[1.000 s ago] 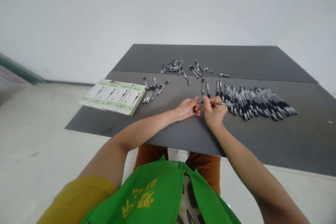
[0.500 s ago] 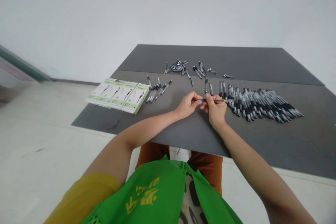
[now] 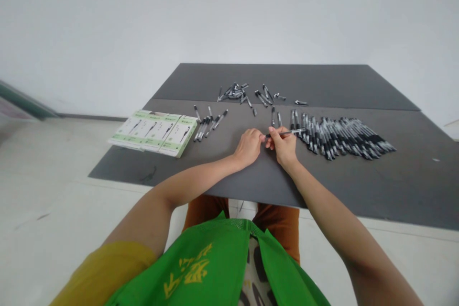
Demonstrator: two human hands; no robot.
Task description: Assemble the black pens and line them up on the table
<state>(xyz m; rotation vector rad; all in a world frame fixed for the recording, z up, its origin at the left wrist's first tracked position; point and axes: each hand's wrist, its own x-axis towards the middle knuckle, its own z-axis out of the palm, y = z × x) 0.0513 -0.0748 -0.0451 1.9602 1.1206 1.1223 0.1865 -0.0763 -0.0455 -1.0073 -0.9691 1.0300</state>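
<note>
In front of me above the table, my right hand (image 3: 285,149) grips a clear-barrelled pen (image 3: 296,131) with a dark grip section. The pen lies crosswise, its clear end pointing right and slightly up. At its dark left end, the fingers of my left hand (image 3: 248,147) are curled and closed; they hide the tip. Right of my hands lies a long row of similar pens (image 3: 335,136), packed side by side. Just beyond my right hand are two short dark-and-clear pieces (image 3: 279,118), partly covered by the fingers.
On the left, pale green and white pen boxes (image 3: 154,131) lie side by side on the dark grey table (image 3: 215,177). A small group of pens (image 3: 208,126) lies right of them. Farther back are a loose heap of pen parts (image 3: 234,92) and a few pen caps (image 3: 300,103).
The pen has tilted, its right end now higher, and my left fingers have closed up to its left end; the thin rod between the hands no longer shows. The whole view has shifted slightly.
</note>
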